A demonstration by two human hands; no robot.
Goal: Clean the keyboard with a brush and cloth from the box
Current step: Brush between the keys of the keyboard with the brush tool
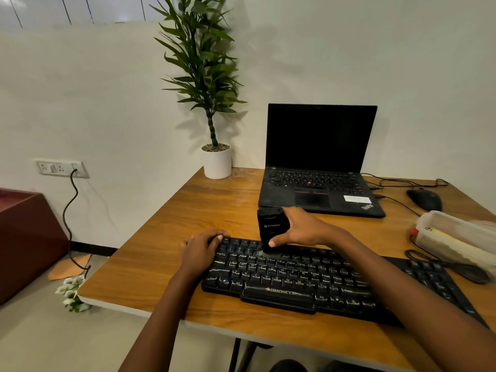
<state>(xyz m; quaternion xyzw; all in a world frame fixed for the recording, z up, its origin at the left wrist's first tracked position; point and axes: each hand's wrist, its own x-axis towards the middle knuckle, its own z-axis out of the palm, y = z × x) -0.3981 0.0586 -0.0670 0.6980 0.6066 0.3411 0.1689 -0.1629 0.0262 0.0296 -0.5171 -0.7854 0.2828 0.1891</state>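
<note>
A black keyboard [308,280] lies across the wooden table [166,267]. My right hand [300,226] grips a chunky black brush [269,228] held upright, its pale bristles touching the keys in the upper left rows. My left hand [201,249] rests on the keyboard's far left corner, fingers curled over the edge, pressing it down. A clear plastic box [456,234] sits at the right edge with a yellowish item inside; whether that is the cloth I cannot tell.
An open black laptop [319,162] stands behind the keyboard. A black mouse [424,199] and cables lie at the back right. A potted plant [216,159] stands at the back left corner. A dark red cabinet [26,237] is on the floor left.
</note>
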